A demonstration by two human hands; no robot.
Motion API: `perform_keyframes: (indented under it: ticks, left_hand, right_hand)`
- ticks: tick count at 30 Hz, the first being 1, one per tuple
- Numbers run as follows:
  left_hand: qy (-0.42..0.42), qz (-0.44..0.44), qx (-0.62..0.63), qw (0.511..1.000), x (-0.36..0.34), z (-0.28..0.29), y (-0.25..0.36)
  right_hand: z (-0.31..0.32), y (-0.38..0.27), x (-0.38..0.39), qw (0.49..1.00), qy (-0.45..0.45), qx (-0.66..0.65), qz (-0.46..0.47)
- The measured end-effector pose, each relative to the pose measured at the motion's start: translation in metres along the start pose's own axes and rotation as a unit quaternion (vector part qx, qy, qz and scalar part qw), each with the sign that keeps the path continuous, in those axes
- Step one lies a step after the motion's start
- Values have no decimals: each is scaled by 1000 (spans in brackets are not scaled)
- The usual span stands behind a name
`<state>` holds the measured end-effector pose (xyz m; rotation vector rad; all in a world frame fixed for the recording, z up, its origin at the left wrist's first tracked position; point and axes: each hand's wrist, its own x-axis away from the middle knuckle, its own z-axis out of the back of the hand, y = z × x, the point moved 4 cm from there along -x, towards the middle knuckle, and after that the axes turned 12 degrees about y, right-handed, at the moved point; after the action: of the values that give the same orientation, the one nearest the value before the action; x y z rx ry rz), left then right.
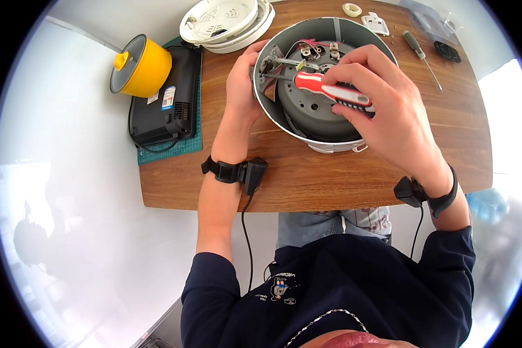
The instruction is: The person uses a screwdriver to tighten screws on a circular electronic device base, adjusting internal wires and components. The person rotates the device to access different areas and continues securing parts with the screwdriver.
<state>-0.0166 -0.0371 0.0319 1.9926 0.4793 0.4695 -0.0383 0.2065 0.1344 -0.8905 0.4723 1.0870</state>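
Right hand (390, 95) closed around red-and-white screwdriver (311, 82), left hand (241, 87) half-open against round metal housing (314, 30).

A brown wood-grain table (307, 188) with a straight near edge carries everything. A green cutting mat (185, 146) lies along its left edge, reaching close to the near left corner. White round covers (220, 20) sit stacked by the far left. The round metal housing (298, 35) stands around the middle. Toward the far right corner lie a cream ring (352, 14), a white plastic bracket (376, 24), a thin screwdriver (413, 44) and a black piece (446, 51) near the right edge.
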Motion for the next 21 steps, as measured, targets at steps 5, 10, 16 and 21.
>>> perform_keyframes:
  ticks: [5,10,16,21]
  left_hand:
    - [10,6,-9,1000,2,-2,-1]
    - [15,3,-24,1000,4,-4,3]
    - [5,8,-6,1000,0,0,-1]
    - [3,7,-12,1000,2,-2,0]
  right_hand:
    - [-2,-5,-1,996,-6,-24,-88]
    - [-5,4,4,996,-30,-5,-82]
    - [-1,2,1,998,1,-32,-61]
    - [-1,0,0,996,7,-47,-70]
